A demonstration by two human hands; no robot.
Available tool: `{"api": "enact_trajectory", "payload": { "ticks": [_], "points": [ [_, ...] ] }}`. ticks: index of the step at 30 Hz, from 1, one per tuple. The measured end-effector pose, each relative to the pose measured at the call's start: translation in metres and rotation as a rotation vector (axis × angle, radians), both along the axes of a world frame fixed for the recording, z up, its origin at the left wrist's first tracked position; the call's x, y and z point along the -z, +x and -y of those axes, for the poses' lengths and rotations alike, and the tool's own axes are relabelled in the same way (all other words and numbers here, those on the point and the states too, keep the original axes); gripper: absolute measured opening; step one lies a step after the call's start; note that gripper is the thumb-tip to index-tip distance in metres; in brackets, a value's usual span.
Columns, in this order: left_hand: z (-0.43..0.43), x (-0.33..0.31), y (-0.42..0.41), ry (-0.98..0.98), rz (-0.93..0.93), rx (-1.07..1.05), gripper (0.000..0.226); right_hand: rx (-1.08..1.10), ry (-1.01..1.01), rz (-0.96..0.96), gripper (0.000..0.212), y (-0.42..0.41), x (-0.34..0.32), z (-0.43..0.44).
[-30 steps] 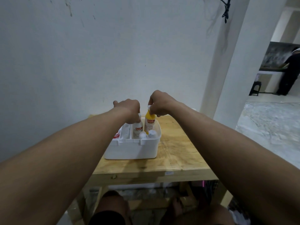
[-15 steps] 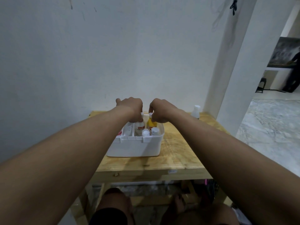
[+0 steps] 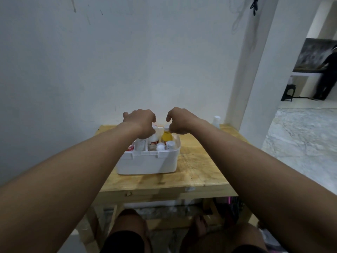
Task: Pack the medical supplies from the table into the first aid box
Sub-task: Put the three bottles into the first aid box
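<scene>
R hand [image 3: 179, 123] is pinching the yellow bottle [image 3: 166, 136] cap in the box [image 3: 147, 164]; L hand [image 3: 142, 123] grip unclear. Bottle's risking tipping neighbours.

- The tabletop [image 3: 197, 167] is pale, unfinished wood with scuffed grain, and it stands against a white wall.
- A white first aid box [image 3: 147, 163] sits directly on it, left of the middle and toward the back, open at the top.
- A small white bottle [image 3: 216, 121] stands on the far right corner, well apart from the box; it may be capped, though it is too small to tell.
</scene>
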State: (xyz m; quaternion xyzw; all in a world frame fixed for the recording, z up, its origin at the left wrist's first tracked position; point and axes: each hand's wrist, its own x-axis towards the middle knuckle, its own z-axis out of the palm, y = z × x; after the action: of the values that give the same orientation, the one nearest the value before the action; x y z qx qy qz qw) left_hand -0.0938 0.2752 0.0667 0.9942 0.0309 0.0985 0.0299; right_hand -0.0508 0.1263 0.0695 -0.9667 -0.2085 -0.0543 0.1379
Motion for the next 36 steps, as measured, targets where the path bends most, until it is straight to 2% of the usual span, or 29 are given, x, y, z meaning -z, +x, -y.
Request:
{"api": "enact_trajectory", "payload": {
  "ticks": [4,6,13,16,20,28,36],
  "points": [
    [0.002,0.002,-0.03,-0.224,0.094,0.005,0.039,0.045,0.048,-0.008,0.038,-0.007,-0.008,0.015],
    [0.006,0.011,-0.05,-0.277,0.166,0.01,0.038,0.08,0.075,-0.006,0.041,-0.008,-0.01,0.026],
    [0.012,0.074,-0.097,-0.178,0.484,0.075,0.05,0.196,0.091,0.052,0.044,-0.005,-0.003,0.07],
    [0.012,0.098,-0.103,-0.081,0.452,0.057,0.059,0.233,0.068,0.072,0.044,0.003,0.002,0.085],
    [0.011,0.11,-0.103,0.024,0.446,0.059,0.059,0.271,-0.016,0.093,0.05,0.019,0.011,0.099],
    [0.015,0.116,-0.1,0.073,0.507,0.041,0.06,0.401,-0.161,0.026,0.046,0.047,0.033,0.123],
    [0.013,0.119,-0.1,0.095,0.514,0.035,0.06,0.371,-0.018,0.139,0.034,0.051,0.04,0.129]
  ]
}}
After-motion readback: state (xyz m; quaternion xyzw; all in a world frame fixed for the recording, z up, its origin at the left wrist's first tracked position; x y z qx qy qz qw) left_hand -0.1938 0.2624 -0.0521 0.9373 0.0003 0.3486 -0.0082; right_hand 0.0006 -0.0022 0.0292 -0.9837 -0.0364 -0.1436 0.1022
